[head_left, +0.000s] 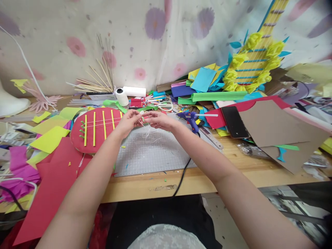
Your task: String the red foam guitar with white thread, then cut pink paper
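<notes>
A red paper guitar body (pixel 100 135) with yellow strips across it and small green pegs at one end lies on the left of the table. Thin white strings run from its pegs towards my hands. My left hand (pixel 129 121) is closed in a pinch on the white string (pixel 147 131), beyond the guitar's right side. Close against it, my right hand (pixel 161 121) pinches the same string, near a small green piece (pixel 143 119). Loose string hangs in tangles below my fingers, over the grey cutting mat (pixel 155 155). The guitar's far end is hidden by my hands.
A purple glue gun (pixel 191 121) and a metal ruler (pixel 211 138) lie right of my hands. Behind stand a thread spool (pixel 121 97) and scissors (pixel 166 105). A black phone (pixel 234 121) rests by brown cardboard (pixel 282 128). A yellow paper guitar (pixel 250 65) leans at the back.
</notes>
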`<state>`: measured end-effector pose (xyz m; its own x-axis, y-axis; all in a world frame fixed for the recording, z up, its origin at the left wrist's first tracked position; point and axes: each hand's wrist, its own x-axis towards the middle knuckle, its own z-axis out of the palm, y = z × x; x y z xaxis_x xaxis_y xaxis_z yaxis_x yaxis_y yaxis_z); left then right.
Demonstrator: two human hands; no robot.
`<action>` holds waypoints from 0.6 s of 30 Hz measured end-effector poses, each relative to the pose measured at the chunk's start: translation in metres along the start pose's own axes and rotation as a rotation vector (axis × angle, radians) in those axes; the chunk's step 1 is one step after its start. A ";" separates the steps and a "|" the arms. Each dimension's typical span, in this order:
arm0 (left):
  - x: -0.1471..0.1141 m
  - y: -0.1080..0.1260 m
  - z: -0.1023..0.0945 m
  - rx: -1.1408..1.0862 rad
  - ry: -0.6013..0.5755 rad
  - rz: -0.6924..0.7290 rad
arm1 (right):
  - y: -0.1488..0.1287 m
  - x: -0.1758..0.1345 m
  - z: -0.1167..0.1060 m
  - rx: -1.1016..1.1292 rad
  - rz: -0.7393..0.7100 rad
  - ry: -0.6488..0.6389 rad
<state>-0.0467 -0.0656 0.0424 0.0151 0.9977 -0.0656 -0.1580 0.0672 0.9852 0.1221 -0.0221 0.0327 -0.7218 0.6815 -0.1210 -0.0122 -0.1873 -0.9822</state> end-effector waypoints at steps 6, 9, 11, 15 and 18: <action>-0.005 0.013 -0.017 -0.244 -0.055 -0.118 | 0.000 -0.017 -0.021 -0.032 0.021 -0.035; -0.005 0.019 -0.017 -0.117 -0.081 -0.087 | -0.001 -0.020 -0.011 -0.084 -0.014 0.037; -0.006 0.022 -0.010 -0.010 -0.095 -0.077 | -0.001 -0.016 0.004 -0.032 -0.074 0.035; -0.006 0.030 0.001 0.300 -0.016 -0.007 | 0.003 -0.002 0.027 0.081 -0.017 -0.033; -0.005 0.040 -0.010 0.519 0.036 0.039 | 0.005 -0.003 0.021 0.066 0.009 -0.041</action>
<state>-0.0626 -0.0681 0.0810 -0.0167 0.9996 -0.0237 0.3525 0.0280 0.9354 0.1099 -0.0396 0.0314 -0.7497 0.6503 -0.1228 -0.0498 -0.2405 -0.9694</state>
